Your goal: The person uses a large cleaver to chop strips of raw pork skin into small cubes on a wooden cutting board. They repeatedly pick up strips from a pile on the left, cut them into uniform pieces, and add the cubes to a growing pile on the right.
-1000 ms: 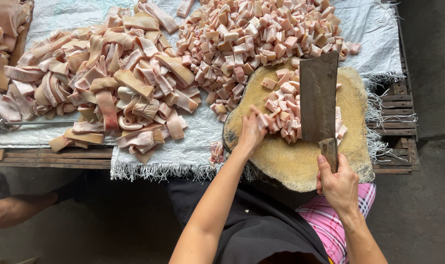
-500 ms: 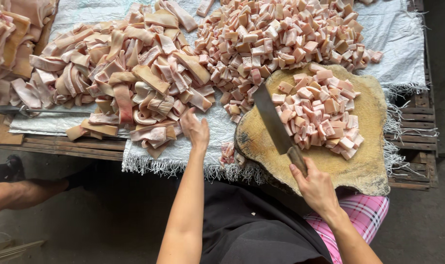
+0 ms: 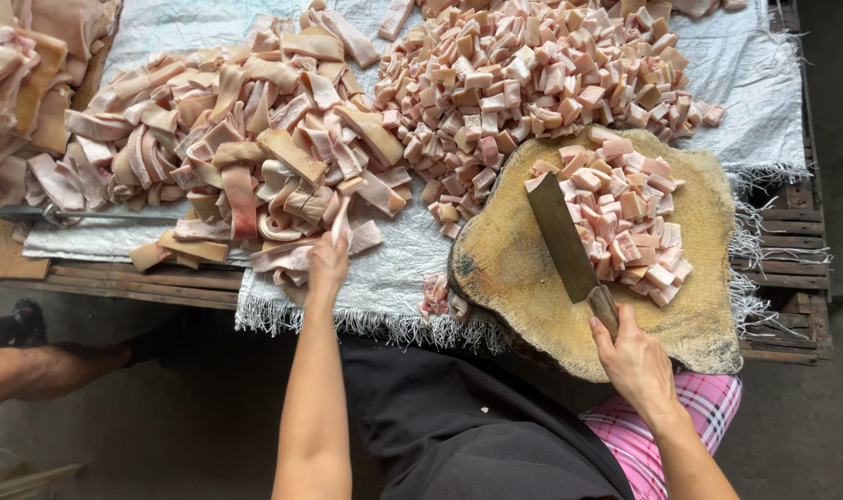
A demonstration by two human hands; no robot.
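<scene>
Head view: left hand [image 3: 327,264] pinching pork strip [image 3: 340,220]; right hand [image 3: 636,359] gripping cleaver [image 3: 562,238].

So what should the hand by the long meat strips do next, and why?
Probably lift one strip and carry it to the chopping block. The left hand is already on a strip at the pile's edge, the block's near side is bare, and the right hand holds the cleaver there.
</scene>
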